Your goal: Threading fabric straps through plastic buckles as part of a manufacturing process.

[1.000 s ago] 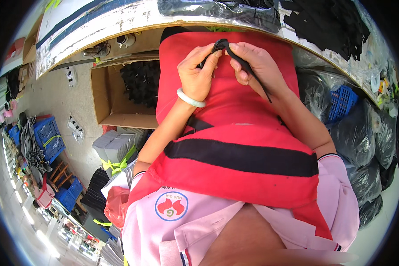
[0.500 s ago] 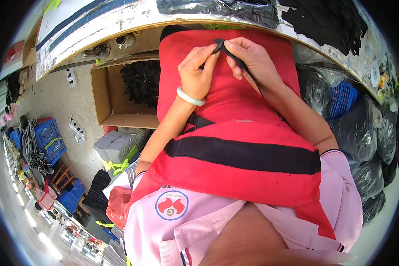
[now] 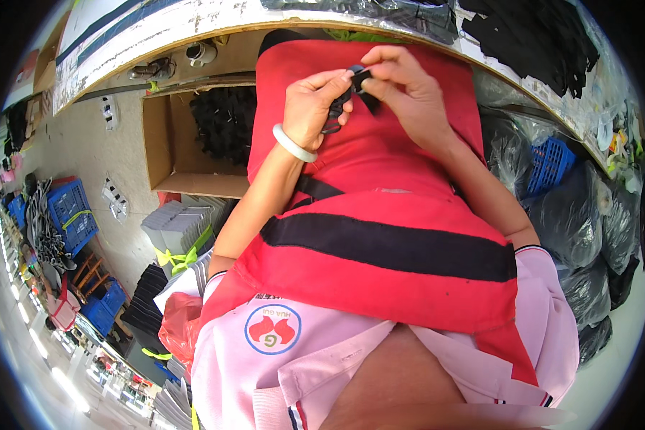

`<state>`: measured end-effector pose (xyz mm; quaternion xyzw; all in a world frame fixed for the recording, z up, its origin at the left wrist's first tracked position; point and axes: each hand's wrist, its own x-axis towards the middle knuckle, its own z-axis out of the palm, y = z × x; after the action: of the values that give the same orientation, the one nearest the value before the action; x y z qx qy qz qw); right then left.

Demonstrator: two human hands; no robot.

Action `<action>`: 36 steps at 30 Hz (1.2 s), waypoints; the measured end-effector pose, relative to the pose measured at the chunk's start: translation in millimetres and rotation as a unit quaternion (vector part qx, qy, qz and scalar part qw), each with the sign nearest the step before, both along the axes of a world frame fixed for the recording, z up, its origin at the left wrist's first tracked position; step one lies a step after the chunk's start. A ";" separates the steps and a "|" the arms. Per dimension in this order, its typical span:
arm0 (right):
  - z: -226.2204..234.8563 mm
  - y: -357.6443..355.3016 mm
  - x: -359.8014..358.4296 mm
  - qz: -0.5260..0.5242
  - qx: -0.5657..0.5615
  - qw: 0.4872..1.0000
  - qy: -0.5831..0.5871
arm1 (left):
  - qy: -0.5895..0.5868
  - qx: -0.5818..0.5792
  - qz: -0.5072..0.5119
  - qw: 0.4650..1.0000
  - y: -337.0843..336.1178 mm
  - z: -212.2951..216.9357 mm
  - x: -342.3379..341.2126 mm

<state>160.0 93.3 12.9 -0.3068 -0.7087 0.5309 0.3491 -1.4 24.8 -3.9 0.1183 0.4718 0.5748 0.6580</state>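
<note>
Above the red apron [image 3: 380, 150] on my lap, both hands work close together. Between the thumb and fingers of my left hand [image 3: 305, 107] is a black buckle [image 3: 335, 118], with an open loop at its lower end. A short black strap [image 3: 370, 100] passes at the buckle's upper end. My right hand [image 3: 412, 97] has its thumb and fingertips closed at this strap, slightly blurred by motion. Whether the strap is threaded through the buckle cannot be made out, because the fingertips cover the join. A pale bangle [image 3: 294, 143] circles my left wrist.
A worktable edge [image 3: 265, 37] curves across the front, with black fabric pieces [image 3: 530, 43] on top. Left of my lap stand a cardboard box [image 3: 193, 185] of black pieces and tied grey stacks [image 3: 175, 226]. Plastic bags [image 3: 570, 222] and a blue basket [image 3: 550, 165] crowd the right.
My left hand has turned, bringing the black buckle into view. My right fingers have lifted and spread a little, and the long tail of the strap no longer hangs below them.
</note>
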 end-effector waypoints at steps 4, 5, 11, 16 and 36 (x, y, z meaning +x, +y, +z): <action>31.8 -0.1 1.8 -0.031 -0.189 0.981 0.022 | 0.075 0.033 0.036 0.996 0.4 9.1 4.9; 31.1 1.3 2.0 -0.033 -0.189 0.981 0.021 | 0.096 0.054 0.053 0.992 1.9 9.8 6.5; 18.6 2.4 9.7 -0.002 -0.286 0.958 -0.031 | 0.186 0.065 0.061 0.979 0.4 9.8 12.2; 15.3 5.4 10.9 0.011 -0.343 0.937 -0.066 | 0.216 0.070 0.059 0.972 -1.8 8.6 17.1; 15.9 15.2 9.9 0.059 -0.281 0.958 -0.019 | 0.335 0.257 -0.020 0.906 -26.1 22.1 0.7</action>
<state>169.8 108.5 28.8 -0.3602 -0.5541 0.7223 0.2037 -0.8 -1.3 18.3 0.4785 0.4980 0.5894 0.4191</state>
